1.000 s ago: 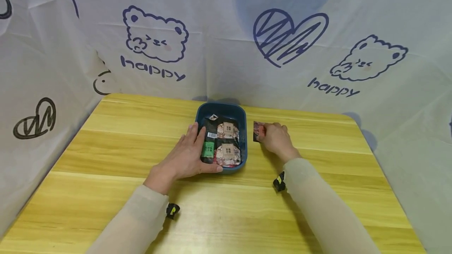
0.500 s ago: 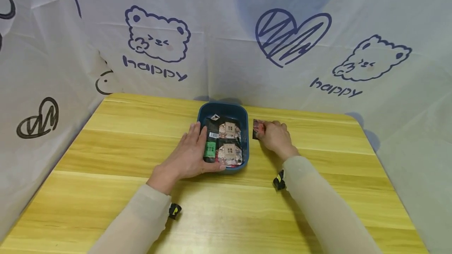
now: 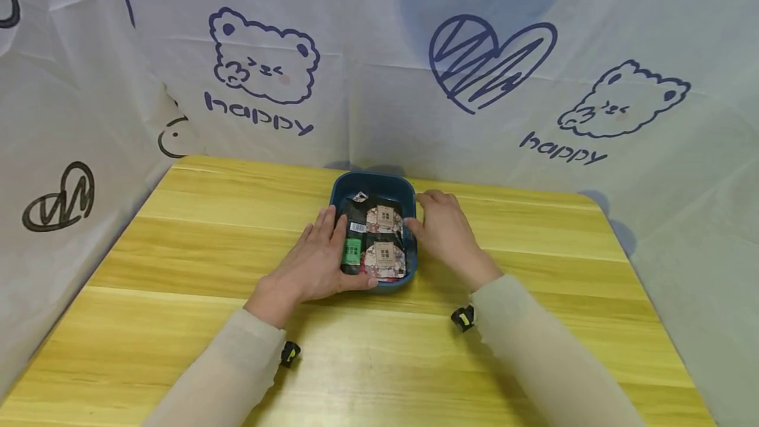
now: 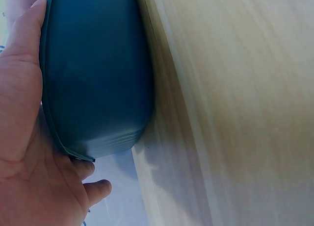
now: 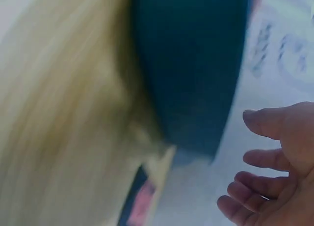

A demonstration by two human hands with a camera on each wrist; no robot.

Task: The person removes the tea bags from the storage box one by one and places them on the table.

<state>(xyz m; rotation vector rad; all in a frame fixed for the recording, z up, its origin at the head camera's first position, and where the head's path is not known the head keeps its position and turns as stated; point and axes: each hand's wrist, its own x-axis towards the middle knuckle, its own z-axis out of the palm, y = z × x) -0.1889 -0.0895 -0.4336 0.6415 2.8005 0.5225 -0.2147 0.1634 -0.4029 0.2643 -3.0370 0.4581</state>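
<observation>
A dark blue plastic box (image 3: 382, 183) stands near the back of the table in the head view, holding several flat black packets (image 3: 385, 252) with floral and green labels. My left hand (image 3: 311, 259) rests along its left side, fingers straight on the rim and thumb across the near corner. In the left wrist view its palm lies beside the box's wall (image 4: 98, 69). My right hand (image 3: 445, 232) is at the box's right rim with fingers loosely spread, holding nothing. The right wrist view shows a dark and pink packet (image 5: 141, 200) on the table; the hand hides it from the head view.
The yellow wooden table (image 3: 367, 354) carries the box close to its far edge. Behind it hangs a white cloth (image 3: 367, 97) with bear and heart drawings. Both wrists wear small black devices (image 3: 464, 318) below the sleeves.
My right hand has let go of the dark and red packet and moved left, up to the box's right rim. My left hand has stayed on the box.
</observation>
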